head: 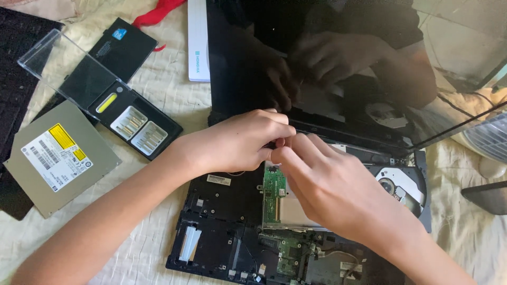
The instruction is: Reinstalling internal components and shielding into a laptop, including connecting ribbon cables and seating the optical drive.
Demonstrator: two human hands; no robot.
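Our left hand (237, 142) and right hand (327, 184) meet above the opened laptop (232, 232), fingers (285, 153) pinched together; what they hold, we cannot tell.

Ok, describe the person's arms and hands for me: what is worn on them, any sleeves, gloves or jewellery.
Both arms are bare as far as the picture shows: no sleeves reach into view. The left hand and the right hand wear no gloves, and no rings, watch or bracelet show on the fingers or wrists. The fingernails that show are short and unpainted. Nothing is marked or taped on either forearm.
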